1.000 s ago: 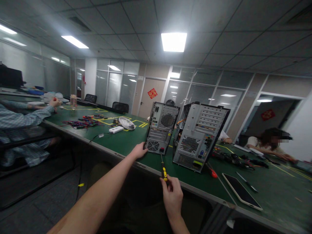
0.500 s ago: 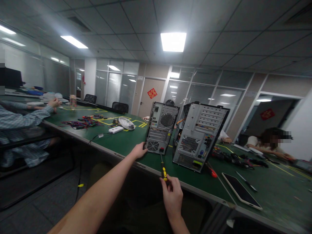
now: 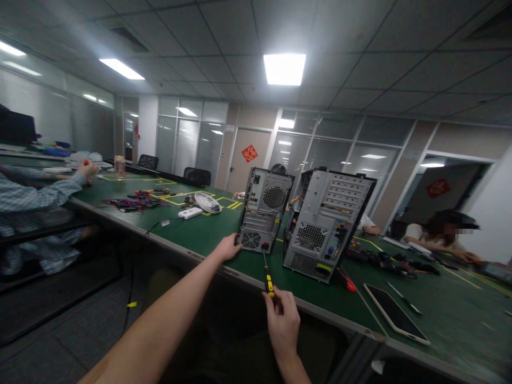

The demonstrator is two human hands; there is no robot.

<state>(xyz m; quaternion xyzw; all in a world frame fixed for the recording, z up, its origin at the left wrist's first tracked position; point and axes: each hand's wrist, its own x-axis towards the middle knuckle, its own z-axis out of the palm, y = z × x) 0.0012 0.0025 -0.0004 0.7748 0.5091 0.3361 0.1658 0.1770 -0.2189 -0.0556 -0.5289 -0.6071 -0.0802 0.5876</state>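
A smaller computer tower (image 3: 264, 211) stands upright near the edge of the green table (image 3: 208, 234), its grey rear panel showing two round vents, ports and a red fitting at the lower corner. The right hand (image 3: 283, 314) pinches a black-and-yellow screwdriver (image 3: 268, 278), its tip at the panel's bottom edge; contact cannot be told. The left hand (image 3: 228, 247) rests against the tower's lower left side, fingers partly hidden, their grip unclear. Beside it, a larger tower (image 3: 328, 226) has orange cable inside. A white slotted bowl (image 3: 205, 197) contains small dark pieces.
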